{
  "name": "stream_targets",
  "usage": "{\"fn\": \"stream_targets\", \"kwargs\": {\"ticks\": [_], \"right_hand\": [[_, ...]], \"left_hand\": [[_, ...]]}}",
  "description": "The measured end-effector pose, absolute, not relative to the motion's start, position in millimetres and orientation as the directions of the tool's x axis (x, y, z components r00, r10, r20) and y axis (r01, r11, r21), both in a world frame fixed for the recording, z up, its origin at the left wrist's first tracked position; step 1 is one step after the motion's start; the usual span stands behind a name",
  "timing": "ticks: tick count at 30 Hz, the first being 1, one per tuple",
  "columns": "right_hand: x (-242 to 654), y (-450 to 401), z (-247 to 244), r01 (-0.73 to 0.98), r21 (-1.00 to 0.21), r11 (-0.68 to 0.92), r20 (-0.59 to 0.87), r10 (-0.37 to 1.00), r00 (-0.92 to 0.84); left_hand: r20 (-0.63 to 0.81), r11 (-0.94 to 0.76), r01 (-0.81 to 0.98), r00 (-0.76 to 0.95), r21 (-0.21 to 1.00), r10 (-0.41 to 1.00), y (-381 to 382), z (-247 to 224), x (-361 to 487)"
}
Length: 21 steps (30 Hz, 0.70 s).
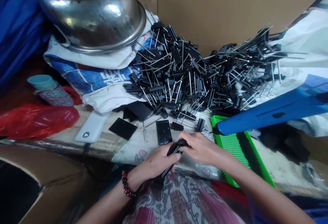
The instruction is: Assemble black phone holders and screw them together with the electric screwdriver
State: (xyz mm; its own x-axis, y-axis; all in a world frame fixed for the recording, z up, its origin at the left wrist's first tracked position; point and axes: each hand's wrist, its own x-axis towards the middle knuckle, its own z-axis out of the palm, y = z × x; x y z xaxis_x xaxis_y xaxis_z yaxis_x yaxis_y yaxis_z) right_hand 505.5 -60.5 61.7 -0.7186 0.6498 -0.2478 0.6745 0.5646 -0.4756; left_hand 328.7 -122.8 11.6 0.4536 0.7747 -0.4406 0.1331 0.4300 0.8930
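— Cardboard sheeting (217, 8) fills the back of my feed, with a steel bowl (92, 15) upside down on a white sack (84, 61) and a heap of black pinned plastic parts (174, 70) spread across the worktop (98, 145). What's in the hands?

— One black pinned part (174, 151), held just above the worktop's near side.

— Which way does it point?

— Its long axis runs diagonally: upper end up and right toward the heap, lower end down and left toward the patterned lap (179, 200), with metal pins showing along it.

— And the grip?

— Both hands are narrow, closed on it. My view shows the left hand (151, 162), beaded bracelet (126, 184) on its wrist, wrapped round the middle from below, and the right hand (202, 147) pinching the upper end. A slotted black block (164, 132) lies just ahead, a green mesh tray (237, 148) to the right.
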Motion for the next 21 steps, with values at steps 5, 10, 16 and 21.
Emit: {"fn": "stream_targets", "kwargs": {"ticks": [5, 10, 16, 21], "right_hand": [[502.4, -62.0, 63.2, 0.689, -0.492, 0.532, -0.286, 0.649, -0.705], [499.3, -58.1, 58.8, 0.682, -0.505, 0.528, -0.31, 0.627, -0.715], [505.3, -53.3, 50.7, 0.598, -0.603, 0.528, -0.272, 0.569, -0.776], [507.9, -54.0, 44.9, 0.572, -0.634, 0.522, -0.258, 0.554, -0.791]], "left_hand": [[-0.409, 0.337, 0.239, 0.418, 0.911, 0.811, -125.1, 10.8, 330.3], [-0.409, 0.372, 0.172, 0.413, 0.912, 0.814, -125.1, 1.7, 330.8], [-0.485, 0.588, -0.065, 0.498, 0.806, 0.72, -122.2, -9.0, 322.2], [-0.506, 0.618, -0.082, 0.496, 0.782, 0.705, -122.4, -12.0, 315.1]]}}
